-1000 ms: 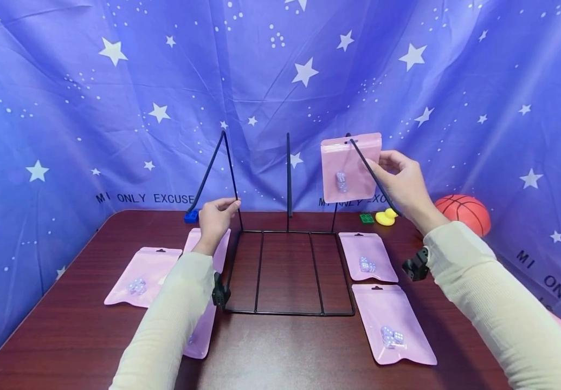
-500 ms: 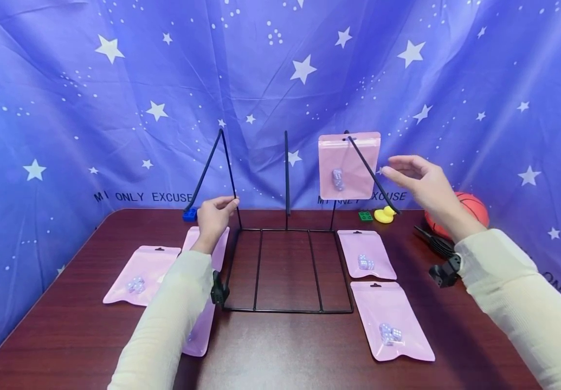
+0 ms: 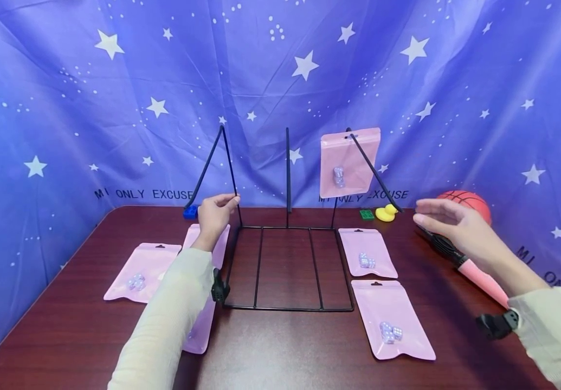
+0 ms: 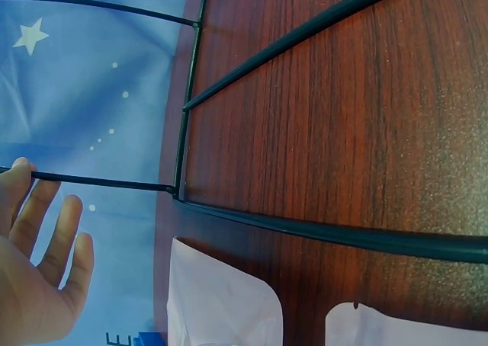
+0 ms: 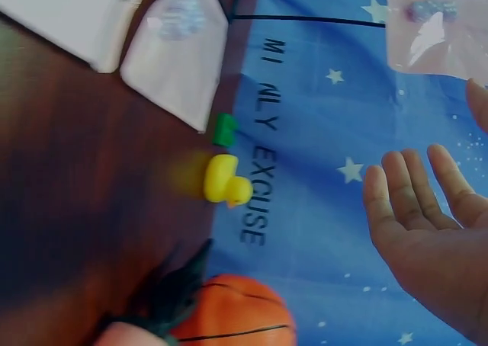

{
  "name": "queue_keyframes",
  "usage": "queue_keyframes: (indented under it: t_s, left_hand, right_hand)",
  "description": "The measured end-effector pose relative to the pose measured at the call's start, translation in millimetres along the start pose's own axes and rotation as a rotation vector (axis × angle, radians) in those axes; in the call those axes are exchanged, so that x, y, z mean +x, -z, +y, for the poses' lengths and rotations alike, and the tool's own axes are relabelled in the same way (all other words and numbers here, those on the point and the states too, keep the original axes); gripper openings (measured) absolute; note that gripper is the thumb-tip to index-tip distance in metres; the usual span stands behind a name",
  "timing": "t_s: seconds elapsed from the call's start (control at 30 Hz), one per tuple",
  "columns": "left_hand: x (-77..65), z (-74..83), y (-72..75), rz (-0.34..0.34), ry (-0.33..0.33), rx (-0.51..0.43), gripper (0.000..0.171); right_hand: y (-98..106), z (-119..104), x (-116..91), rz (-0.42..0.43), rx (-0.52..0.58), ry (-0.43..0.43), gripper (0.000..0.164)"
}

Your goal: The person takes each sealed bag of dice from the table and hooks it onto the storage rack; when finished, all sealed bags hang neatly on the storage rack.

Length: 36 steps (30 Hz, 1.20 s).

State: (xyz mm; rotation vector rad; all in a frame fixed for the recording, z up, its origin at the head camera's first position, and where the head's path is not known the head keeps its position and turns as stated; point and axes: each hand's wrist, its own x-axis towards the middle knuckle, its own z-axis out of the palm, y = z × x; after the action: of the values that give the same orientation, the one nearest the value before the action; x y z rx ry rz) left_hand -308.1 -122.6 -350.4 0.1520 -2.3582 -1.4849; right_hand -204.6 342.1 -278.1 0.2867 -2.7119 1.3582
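Note:
My left hand [image 3: 214, 219] pinches an upright wire of the black wire rack [image 3: 289, 310] between thumb and forefinger; in the left wrist view the other fingers of that hand [image 4: 38, 262] spread free. From the rack's right prong hangs a pink zip pouch [image 3: 333, 154] with dice inside. My right hand [image 3: 465, 233] is in the air to the right of the rack, apart from the pouch. Nothing lies in its relaxed fingers, as the right wrist view of this hand [image 5: 438, 224] confirms. The middle and left prongs carry no pouch.
Two pink pouches, an upper one [image 3: 365, 252] and a lower one [image 3: 392, 309], lie right of the rack. Left of it are several more, including one pouch [image 3: 139, 271]. Behind stand a blue brick [image 3: 190, 212], green brick [image 3: 367, 214], yellow duck [image 3: 386, 213] and toy basketball [image 3: 465, 200].
My right hand has let go of the hanging pouch and moved right and down, away from the rack. The pouch swings slightly on its prong. The left hand keeps its hold.

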Motion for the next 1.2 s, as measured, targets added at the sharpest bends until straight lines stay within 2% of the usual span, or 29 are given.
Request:
queue_keyframes:
  t_s: [0.17,0.3,0.57,0.9,1.2]
  left_hand:
    - [-0.1,1.0,-1.1,0.004,0.005,0.009,0.026]
    - [-0.1,0.4,-1.0,0.013,-0.002,0.014,0.026]
    - [0.0,-0.4,-1.6,0.009,-0.012,0.006,0.025]
    - [-0.3,0.0,-2.3,0.009,-0.007,0.014,0.026]
    - [-0.2,0.3,-1.7,0.015,-0.004,0.020,0.026]
  right_hand:
    - [-12.3,22.3,-20.2,0.000,0.038,0.042,0.028]
    - [-27.2,36.4,-35.4,-0.026,0.095,0.046,0.029]
    - [-52.5,53.7,-60.0,-0.103,0.057,-0.048,0.047]
    - [-66.0,60.6,-66.3,-0.222,-0.049,-0.199,0.058]
    - [-71.3,57.6,-62.3,-0.211,-0.136,-0.249,0.065]
